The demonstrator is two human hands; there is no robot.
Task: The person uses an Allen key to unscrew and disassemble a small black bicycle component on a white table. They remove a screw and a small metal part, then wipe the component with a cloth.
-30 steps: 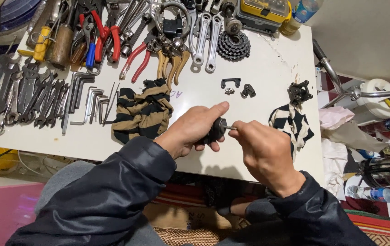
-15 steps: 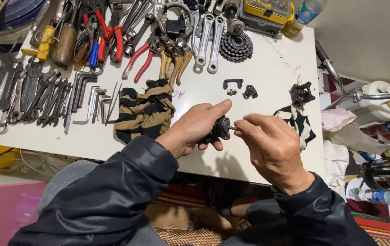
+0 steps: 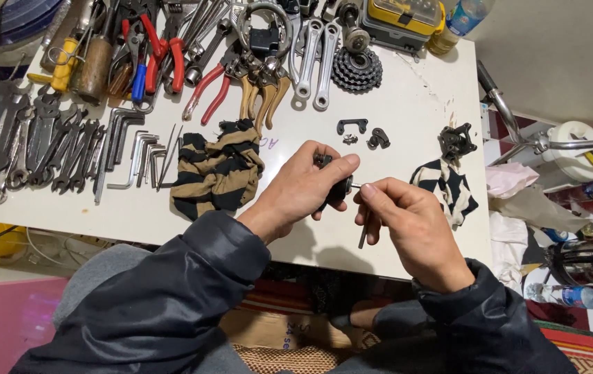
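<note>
A small black metal component point(image 3: 338, 188), seemingly a bicycle part, is clamped in the left hand point(image 3: 303, 190), with the thumb laid over its top and the fingers curled beneath, so that most of it is hidden. A thin steel L-shaped hex key point(image 3: 363, 220) is pinched in the closed right hand point(image 3: 407, 225); its short leg is pointed at the side of the part that faces that hand, and its long leg hangs down past the fingers. Whether the tip is fully seated cannot be told. The step appears to be the turning of a small bolt, and it would be done well if the key were pushed in to its full depth and kept square to the bolt before any force is applied, since a shallow or tilted key may round the socket. The part should be held steady over the white table point(image 3: 421, 104), so that anything loosened drops onto it. Just beyond the left hand lies a striped tan-and-black rag point(image 3: 216, 170), and beyond the right hand lie small black loose fittings point(image 3: 362, 133).
</note>
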